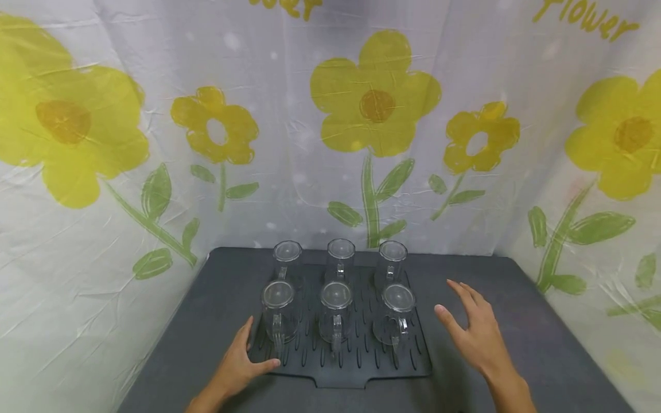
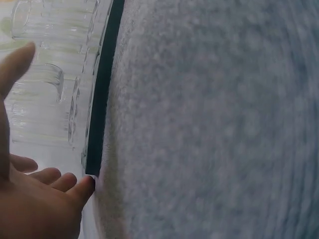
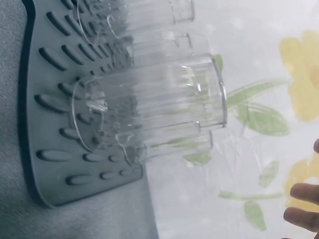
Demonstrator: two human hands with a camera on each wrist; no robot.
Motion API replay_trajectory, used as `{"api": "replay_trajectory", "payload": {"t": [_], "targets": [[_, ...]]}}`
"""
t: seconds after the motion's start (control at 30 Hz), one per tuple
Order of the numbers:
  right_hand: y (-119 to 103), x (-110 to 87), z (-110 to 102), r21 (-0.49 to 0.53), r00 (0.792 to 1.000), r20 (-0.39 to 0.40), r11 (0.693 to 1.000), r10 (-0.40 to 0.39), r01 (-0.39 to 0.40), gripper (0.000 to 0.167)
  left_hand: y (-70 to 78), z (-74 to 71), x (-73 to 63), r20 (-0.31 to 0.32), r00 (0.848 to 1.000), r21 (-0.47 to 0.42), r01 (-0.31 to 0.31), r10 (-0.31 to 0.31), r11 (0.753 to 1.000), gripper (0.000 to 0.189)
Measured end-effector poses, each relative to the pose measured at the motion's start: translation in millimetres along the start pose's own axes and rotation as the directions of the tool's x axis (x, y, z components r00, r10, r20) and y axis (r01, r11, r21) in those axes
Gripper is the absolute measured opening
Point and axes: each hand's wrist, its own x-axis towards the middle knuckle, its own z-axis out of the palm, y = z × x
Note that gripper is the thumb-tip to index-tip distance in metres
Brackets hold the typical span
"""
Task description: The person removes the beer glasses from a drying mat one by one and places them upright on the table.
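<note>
Flowered curtain behind the mat bearing six mugs, upturned, probably draining. Your left hand spreads at the mat's near-left corner; right hand, spread, rightward.

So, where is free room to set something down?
Bare tabletop: left of the drying mat, between the left hand and the flowered curtain; and right of the mat, beyond the right hand. Six glass mugs crowd the mat.

Soft, muted light
Glints on the glass mugs; grey tabletop blurred in the left wrist view
</note>
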Motion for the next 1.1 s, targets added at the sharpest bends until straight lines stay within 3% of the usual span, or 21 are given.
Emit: {"api": "replay_trajectory", "payload": {"t": [0.27, 0.5, 0.8, 1.1], "targets": [[1, -6.0, 10, 0.026, 0.999, 0.037, 0.999, 0.027, -0.028, 0.055, -7.1, 6.8, -0.2, -0.004, 1.0, 0.097, 0.018, -0.018, 0.995, 0.12], [4, -10.7, 19, 0.036, 0.996, 0.073, 0.997, 0.059, -0.062, 0.058, -8.6, 8.0, 0.0, 0.003, 0.998, 0.108, 0.058, -0.058, 0.992, 0.119], [7, -19.0, 31, 0.071, 0.978, 0.131, 0.983, 0.162, -0.172, 0.06, -15.4, 13.0, 1.7, -0.012, 0.999, 0.19, 0.051, -0.05, 0.98, 0.114], [14, -24.3, 56, 0.129, 0.955, 0.174, 0.956, 0.239, -0.263, 0.046, -16.1, 10.3, 1.4, -0.003, 0.997, 0.219, 0.071, -0.072, 0.973, 0.117]]}}
